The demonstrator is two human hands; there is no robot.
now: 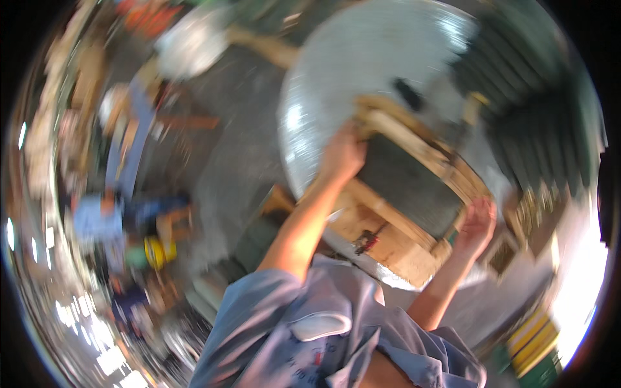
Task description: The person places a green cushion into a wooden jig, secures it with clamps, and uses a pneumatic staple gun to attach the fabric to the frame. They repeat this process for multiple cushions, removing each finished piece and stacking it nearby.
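Note:
Between my hands is a rectangular wooden frame point(388, 208) with a flat dark grey panel point(407, 184) inside it, lying tilted in front of me. My left hand point(345, 154) is closed around the frame's far left corner. At its near right end, my right hand point(477, 227) grips the wood, its fingers blurred. Under the frame's near edge sits a pale wooden board point(404, 262), and a small red-and-dark tool point(367, 242) rests on it; its kind is unclear. Beyond the frame, a small dark object point(407, 94) lies on a large rounded surface wrapped in shiny film point(349, 48).
Dark grey ridged stacks point(530, 110) rise at the right. Wooden boxes point(503, 253) stand below them, with a yellow-and-dark striped thing point(533, 339) farther down. A person in blue point(97, 216) is at the left, near a yellow round object point(158, 252). Grey floor point(226, 155) lies between.

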